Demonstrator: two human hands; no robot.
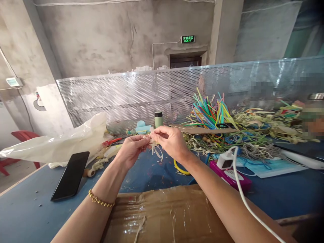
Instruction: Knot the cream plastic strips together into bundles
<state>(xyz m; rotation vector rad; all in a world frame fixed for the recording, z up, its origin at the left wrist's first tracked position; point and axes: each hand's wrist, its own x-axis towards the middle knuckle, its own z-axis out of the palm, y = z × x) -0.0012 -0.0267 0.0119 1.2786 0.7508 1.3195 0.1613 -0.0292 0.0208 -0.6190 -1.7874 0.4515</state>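
Note:
My left hand [134,146] and my right hand [170,139] meet above the middle of the table, fingertips close together. Both are closed in a pinch on a small pale piece with thin, ribbon-like strips [157,152] hanging below it. Most of the piece is hidden by the fingers, and its kind cannot be made out. Just behind the hands lie a light-blue tube-shaped item [143,129] and a green bottle with a black cap [158,119], which stands upright. A yellow ring-like loop [181,168] rests on the table below my right hand.
Cardboard [162,216] lies nearest me. At left are a black phone [71,175], a pale plastic bag [58,143] and red-handled pliers [111,141]. At right are colourful strips [210,109], tangled scraps [253,128], a purple box [231,177] with a white charger [225,160], and a blue mask [273,167].

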